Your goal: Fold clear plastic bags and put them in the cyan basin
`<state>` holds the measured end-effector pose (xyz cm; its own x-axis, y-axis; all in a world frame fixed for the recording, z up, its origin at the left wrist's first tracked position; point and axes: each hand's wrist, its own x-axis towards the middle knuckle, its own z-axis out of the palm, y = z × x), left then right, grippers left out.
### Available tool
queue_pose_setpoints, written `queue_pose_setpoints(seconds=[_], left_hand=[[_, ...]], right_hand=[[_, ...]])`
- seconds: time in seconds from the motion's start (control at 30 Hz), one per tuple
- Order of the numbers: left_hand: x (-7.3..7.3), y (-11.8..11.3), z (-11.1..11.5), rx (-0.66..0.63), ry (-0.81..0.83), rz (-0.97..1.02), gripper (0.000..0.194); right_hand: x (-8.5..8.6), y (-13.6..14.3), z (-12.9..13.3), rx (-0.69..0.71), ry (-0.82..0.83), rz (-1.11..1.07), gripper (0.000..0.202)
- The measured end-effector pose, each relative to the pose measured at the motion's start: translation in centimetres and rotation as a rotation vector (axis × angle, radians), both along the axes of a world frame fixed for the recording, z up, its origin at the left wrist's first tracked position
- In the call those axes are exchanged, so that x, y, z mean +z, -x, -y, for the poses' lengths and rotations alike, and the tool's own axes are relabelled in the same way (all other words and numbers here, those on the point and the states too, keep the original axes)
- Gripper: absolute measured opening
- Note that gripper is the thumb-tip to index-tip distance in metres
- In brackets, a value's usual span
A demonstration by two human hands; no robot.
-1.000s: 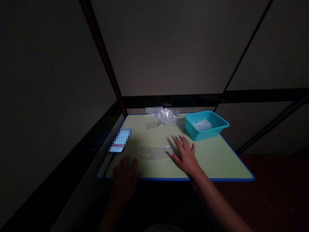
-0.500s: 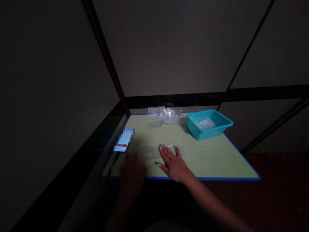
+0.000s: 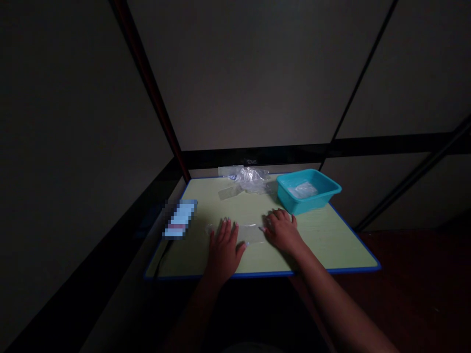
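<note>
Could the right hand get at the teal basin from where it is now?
Probably yes: the right hand is close to the near side of the teal basin, with nothing visible standing between them, though it is at the right end of the clear plastic strip.

It is a dim room corner [image 3: 148, 88], which kind I cannot tell: panelled walls [image 3: 235, 93] meet beyond the left hand [image 3: 222, 254], past a small table [image 3: 327, 247].
</note>
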<state>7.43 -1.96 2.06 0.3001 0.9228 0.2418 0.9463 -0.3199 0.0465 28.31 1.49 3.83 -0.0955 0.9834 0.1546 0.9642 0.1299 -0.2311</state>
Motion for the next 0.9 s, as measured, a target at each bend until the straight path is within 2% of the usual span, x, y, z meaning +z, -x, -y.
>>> queue_pose_setpoints(seconds=[0.1,0.37,0.5,0.63,0.8,0.9], left_hand=[[-0.4,0.0,-0.1,0.068,0.015,-0.002,0.058],[-0.3,-0.2,0.2,0.111,0.009,0.004,0.057],[-0.2,-0.3,0.3,0.116,0.010,0.005,0.057],[-0.1,-0.3,0.4,0.104,0.005,-0.010,0.056],[0.0,-0.2,0.2,0.092,-0.008,-0.016,0.054],[0.0,-0.3,0.2,0.089,-0.007,-0.021,0.053]], right_hand=[[0.0,-0.4,-0.7,-0.059,-0.042,0.055,0.040],[-0.6,0.9,-0.6,0.005,-0.028,0.097,0.030],[-0.3,0.4,-0.8,0.027,0.024,-0.008,0.025],[-0.2,0.1,-1.0,0.027,0.073,-0.216,0.018],[-0.7,-0.3,-1.2,0.054,0.059,-0.403,0.037],[-1.0,-0.4,-1.4,0.040,0.060,-0.405,0.037]])
